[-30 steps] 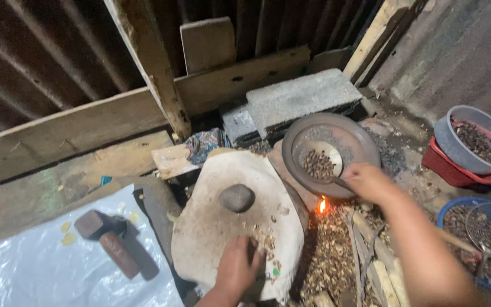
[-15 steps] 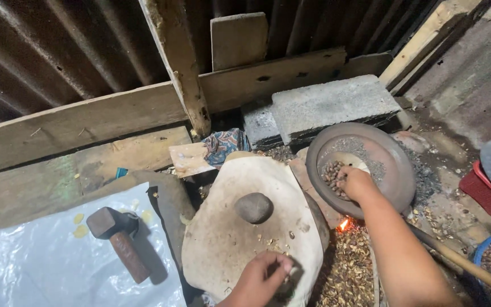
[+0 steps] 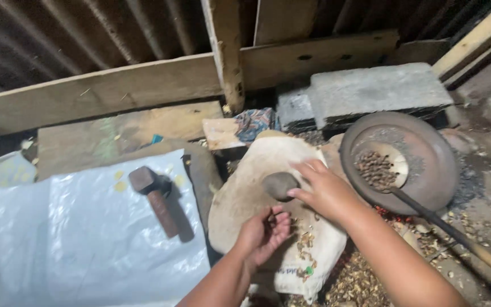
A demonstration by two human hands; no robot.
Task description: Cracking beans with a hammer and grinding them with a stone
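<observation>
A rounded grey stone [image 3: 278, 185] sits on a pale flat stone slab [image 3: 245, 193] at the centre. My right hand [image 3: 326, 190] reaches over the slab with its fingers spread, and the thumb and fingertips touch the stone's right side. My left hand [image 3: 265, 233] hovers over the slab's front part, palm up and fingers cupped; whether something small lies in it is unclear. Broken shells [image 3: 305, 250] lie on the slab between the hands.
A dark round pan [image 3: 427, 170] at the right holds a ladle of brown nuts [image 3: 375, 169] with a long handle [image 3: 456, 236]. A hammer [image 3: 154, 196] lies on a white plastic sheet [image 3: 75, 239]. Concrete blocks [image 3: 370, 91] and wooden planks [image 3: 103, 91] stand behind. Shell litter [image 3: 359, 284] covers the ground.
My right hand has left the pan and come left to the round stone. My left hand has lifted off the slab's front and turned palm up.
</observation>
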